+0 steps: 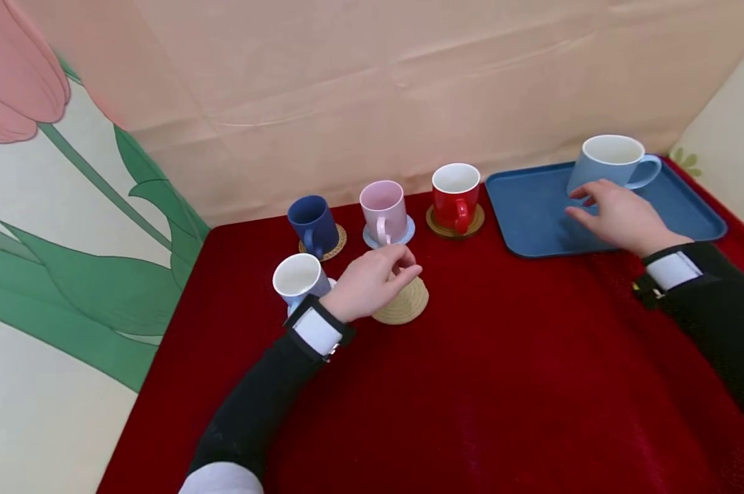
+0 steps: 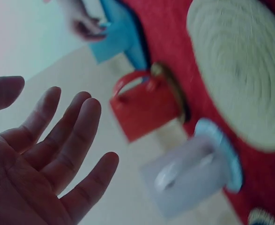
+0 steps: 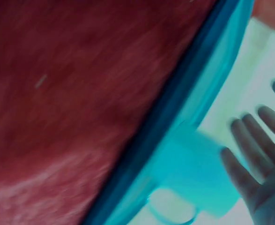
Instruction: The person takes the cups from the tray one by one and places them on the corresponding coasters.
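My left hand (image 1: 372, 280) hovers over a round woven straw coaster (image 1: 404, 307), fingers loosely bent and holding nothing. Just left of that wrist stands a pale blue-grey mug (image 1: 300, 280), its coaster mostly hidden. Farther back, a pink mug (image 1: 384, 209) sits on a light blue coaster (image 2: 217, 140). To the right, my right hand (image 1: 626, 218) is held in front of a light blue mug (image 1: 607, 161) on a blue tray (image 1: 532, 213). In the right wrist view its fingers (image 3: 249, 140) are spread near this mug, gripping nothing; contact cannot be made out.
A dark blue mug (image 1: 313, 223) stands on a brown woven coaster (image 1: 335, 248) at the back left. The red mug (image 1: 457, 199) rests on a round brown coaster (image 1: 435, 223) beside the tray. A red cloth (image 1: 471, 384) covers the table, against a beige backdrop (image 1: 347, 103).
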Available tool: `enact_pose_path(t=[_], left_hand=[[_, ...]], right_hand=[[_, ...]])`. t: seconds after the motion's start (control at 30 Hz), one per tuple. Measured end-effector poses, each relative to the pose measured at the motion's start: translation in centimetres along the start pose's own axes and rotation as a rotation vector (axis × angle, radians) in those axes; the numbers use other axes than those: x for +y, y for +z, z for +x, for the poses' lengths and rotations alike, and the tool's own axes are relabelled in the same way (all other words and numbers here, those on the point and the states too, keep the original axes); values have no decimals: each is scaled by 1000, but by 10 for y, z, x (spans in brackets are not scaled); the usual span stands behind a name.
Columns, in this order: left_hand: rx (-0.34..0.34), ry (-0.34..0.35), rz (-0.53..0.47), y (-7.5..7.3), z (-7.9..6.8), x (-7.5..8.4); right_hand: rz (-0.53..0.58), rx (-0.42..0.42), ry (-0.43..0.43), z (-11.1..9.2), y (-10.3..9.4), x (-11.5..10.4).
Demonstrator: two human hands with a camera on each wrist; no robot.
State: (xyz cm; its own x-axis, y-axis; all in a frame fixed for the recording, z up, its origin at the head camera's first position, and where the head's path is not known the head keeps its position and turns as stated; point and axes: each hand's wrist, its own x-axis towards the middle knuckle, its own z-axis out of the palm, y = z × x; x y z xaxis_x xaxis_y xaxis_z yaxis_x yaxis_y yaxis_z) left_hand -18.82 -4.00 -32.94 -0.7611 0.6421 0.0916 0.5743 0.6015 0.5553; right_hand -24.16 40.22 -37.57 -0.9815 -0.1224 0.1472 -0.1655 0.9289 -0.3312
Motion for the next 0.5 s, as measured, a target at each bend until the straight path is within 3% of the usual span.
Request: enact_pose_path(t=[0.13,0.3,0.37,0.5], left_hand=[[-101,-11,40,24,23,2],[-260,-38,247,51,46,5],[-306,-41,347,61,51,6],[-371,-57,457,76,58,7]], right_hand=[[46,191,103,3,-6,21],[112,372,282,11,-13,36],[147,382,343,15,-14,40],[231,289,426,20,-15,50]])
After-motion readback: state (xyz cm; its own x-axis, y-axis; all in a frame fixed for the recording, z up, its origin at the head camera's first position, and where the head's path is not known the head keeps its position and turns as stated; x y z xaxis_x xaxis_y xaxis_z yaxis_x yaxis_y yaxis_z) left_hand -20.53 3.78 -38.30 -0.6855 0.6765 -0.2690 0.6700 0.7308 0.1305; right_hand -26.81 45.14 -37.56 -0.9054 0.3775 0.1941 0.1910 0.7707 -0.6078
